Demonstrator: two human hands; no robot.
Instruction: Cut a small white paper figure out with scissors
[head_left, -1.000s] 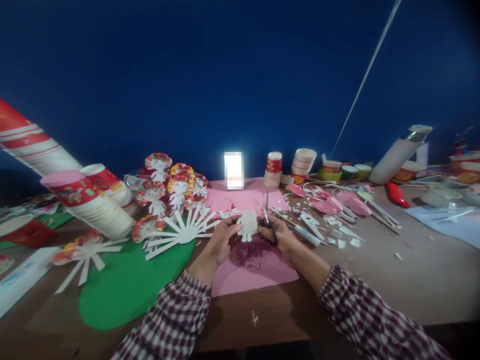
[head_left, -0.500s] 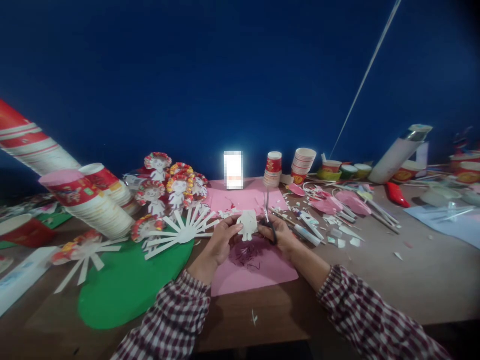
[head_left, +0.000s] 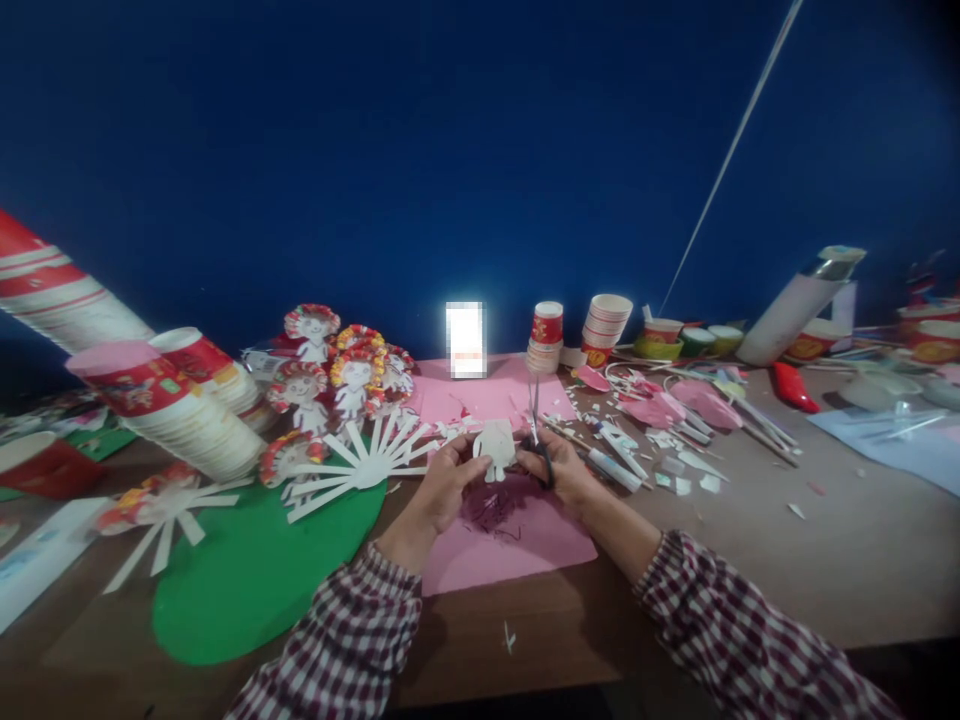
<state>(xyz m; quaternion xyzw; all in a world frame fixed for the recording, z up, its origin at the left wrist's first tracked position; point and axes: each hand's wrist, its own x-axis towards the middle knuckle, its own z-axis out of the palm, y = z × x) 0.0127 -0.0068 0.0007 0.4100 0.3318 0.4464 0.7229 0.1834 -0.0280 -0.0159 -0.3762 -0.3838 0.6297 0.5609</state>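
Note:
My left hand pinches the left edge of a small white paper figure with two short legs. Dark-handled scissors are in my right hand, their blades pointing up and away. The fingers of my right hand are close to the figure's right edge; whether they touch it is unclear. Below the figure, a tangle of dark thin strands lies on a pink sheet. White paper scraps are scattered beyond and to the right of my hands.
Left are a green oval sheet, a white paper fan, paper dolls and stacked paper cups. Beyond my hands stands another cup stack. On the right lie glue tubes, pink pieces and a red object.
My left fingers have shifted slightly on the paper figure. The right hand with the scissors looks almost unmoved. Objects on the left appear slightly further left in the view.

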